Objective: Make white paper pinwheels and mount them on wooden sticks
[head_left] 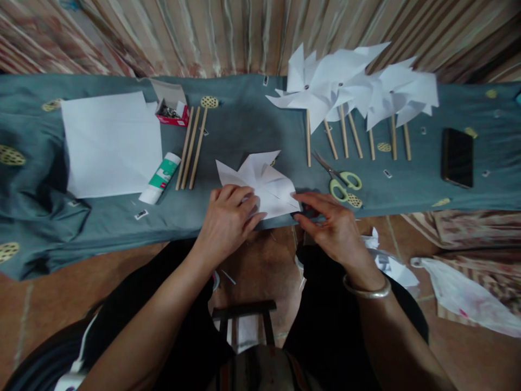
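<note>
white paper [260, 182], creased into pointed, half-formed pinwheel flaps, at the near edge of a dusty grey-green cloth [244, 119] dotted with round yellow motifs. left hand [228, 217] flat on its left side, fingers close together and slightly curled, pressing down. right hand [329, 222] at its right corner, thumb and forefinger pinched on the edge, metal bangle [366, 293] on the wrist. just right of it, green-handled scissors [340, 179]; to the left, slim wooden sticks [190, 146], a white-and-green glue tube [160, 178], a plain sheet [109, 144], a small red box [173, 111] of metal pins. farther back, finished pinwheels [345, 87] on sticks and a glossy black phone [458, 157].
</note>
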Demonstrator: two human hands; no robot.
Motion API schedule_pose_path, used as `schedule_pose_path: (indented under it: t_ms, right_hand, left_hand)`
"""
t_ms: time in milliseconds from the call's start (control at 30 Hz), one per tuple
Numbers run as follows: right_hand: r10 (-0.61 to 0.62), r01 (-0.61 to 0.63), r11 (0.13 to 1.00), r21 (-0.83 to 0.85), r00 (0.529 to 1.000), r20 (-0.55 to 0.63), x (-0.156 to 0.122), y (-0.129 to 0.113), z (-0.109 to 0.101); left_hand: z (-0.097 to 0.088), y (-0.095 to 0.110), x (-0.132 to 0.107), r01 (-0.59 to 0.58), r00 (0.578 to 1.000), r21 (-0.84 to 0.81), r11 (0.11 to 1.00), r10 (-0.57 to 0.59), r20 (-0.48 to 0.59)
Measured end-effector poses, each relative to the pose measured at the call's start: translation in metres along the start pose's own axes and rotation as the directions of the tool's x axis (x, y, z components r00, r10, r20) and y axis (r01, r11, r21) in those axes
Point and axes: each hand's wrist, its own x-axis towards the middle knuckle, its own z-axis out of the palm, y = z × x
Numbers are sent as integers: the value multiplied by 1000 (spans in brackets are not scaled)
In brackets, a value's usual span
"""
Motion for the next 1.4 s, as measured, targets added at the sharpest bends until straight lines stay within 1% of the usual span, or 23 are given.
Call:
schedule_pose_path:
  t_ms: [67,133,267,367,500,633,767,967,1133,1400]
  right_hand:
    - [-68,66,996,-52,997,-35,1,1,2]
    - [-101,96,992,-76,993,-57,1,2,4]
    - [-126,124,992,-29,989,-76,3,0,7]
    - [-123,128,990,53,988,-89,6,-2,8]
    - [-90,108,981,164,989,-114,15,-7,13]
    - [-52,75,974,212,992,-114,26,-13,20]
    - [-58,74,984,160,993,-105,34,-16,29]
    - [-142,140,990,-26,985,-101,41,-18,42]
    - [-172,159,978,-138,982,-83,45,-24,49]
    - [-171,158,975,-157,982,-77,49,-29,54]
  left_hand:
    - [0,2,-2,-2,1000,-13,1000,2,11]
    - [0,2,-4,0,1000,-16,1000,0,26]
    - [-1,3,-4,8,999,-5,1000,-8,42]
    - [-2,5,-3,11,999,2,1000,-11,47]
    - [-3,6,-3,13,999,-2,1000,-12,40]
    - [-4,6,-4,26,998,-26,999,-25,49]
    - [-5,6,-3,36,998,-35,999,-34,62]
    - [-3,5,-4,29,998,-46,999,-26,56]
    - [-4,5,-4,24,999,-51,998,-21,50]
    - [-5,4,-4,27,998,-78,997,-22,59]
